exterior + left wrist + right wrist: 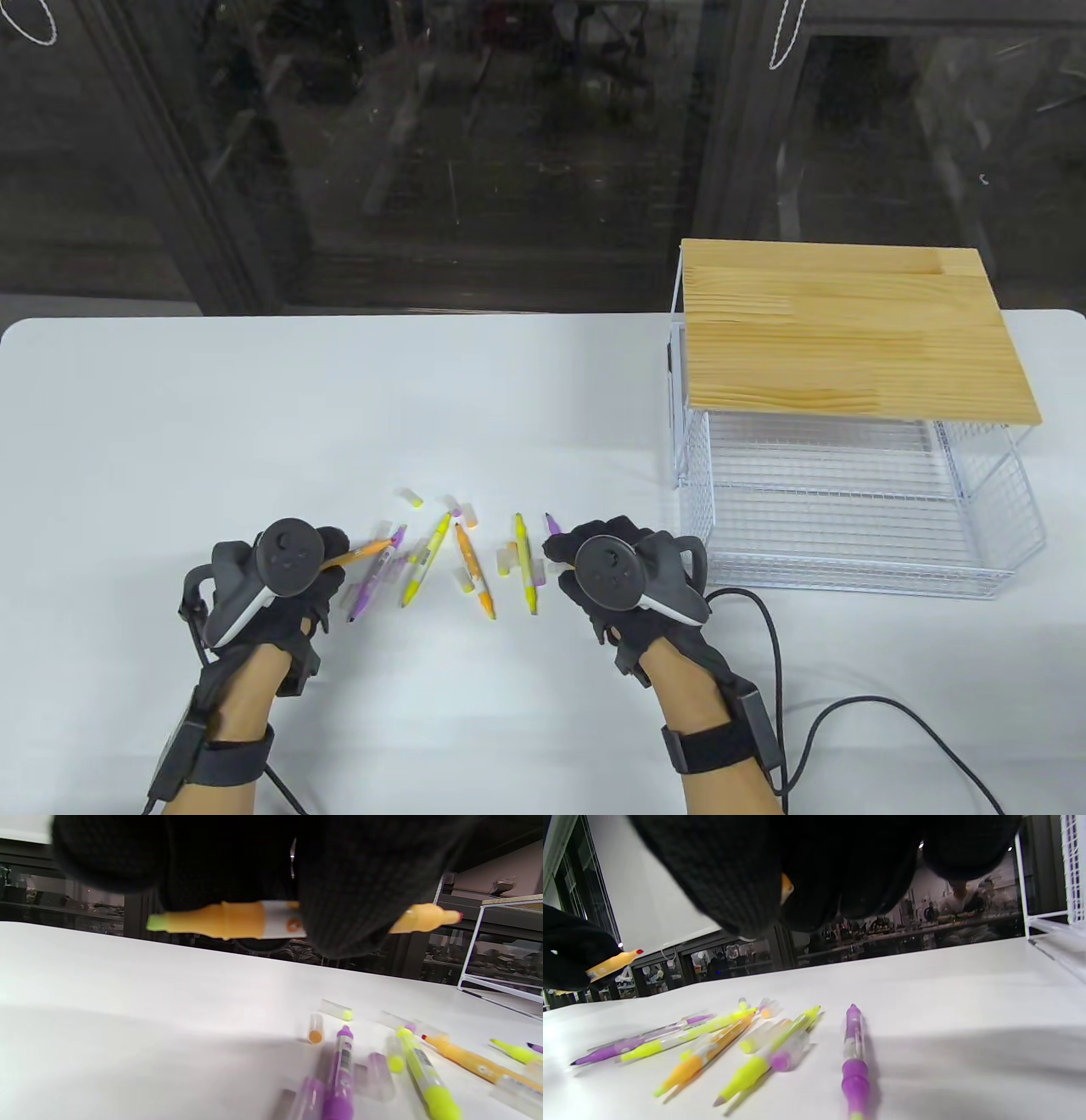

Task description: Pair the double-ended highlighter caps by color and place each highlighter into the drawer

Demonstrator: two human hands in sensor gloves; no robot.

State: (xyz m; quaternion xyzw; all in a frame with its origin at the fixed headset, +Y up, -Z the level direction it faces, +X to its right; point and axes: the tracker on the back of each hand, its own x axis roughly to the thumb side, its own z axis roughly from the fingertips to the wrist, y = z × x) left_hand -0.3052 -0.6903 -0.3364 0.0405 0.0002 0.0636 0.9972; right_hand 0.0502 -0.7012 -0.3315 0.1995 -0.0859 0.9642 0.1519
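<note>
The white table (254, 407) runs wide and bare behind and to the left of the hands, its far edge against dark glass. At its right end stands the white wire drawer (857, 526), pulled open under a pale wooden top (848, 331) (its mesh floor lies exposed toward the hands). Between the hands lies a loose fan of uncapped purple, yellow and orange highlighters (462, 560), with small clear caps (413, 497) scattered just beyond them. The left hand (271, 586) pinches an orange double-ended highlighter (237, 921) by its middle, held above the table. The right hand (619, 577) hovers beside a purple highlighter (855, 1056), fingers curled; something small and orange shows between them, though I cannot tell what.
</note>
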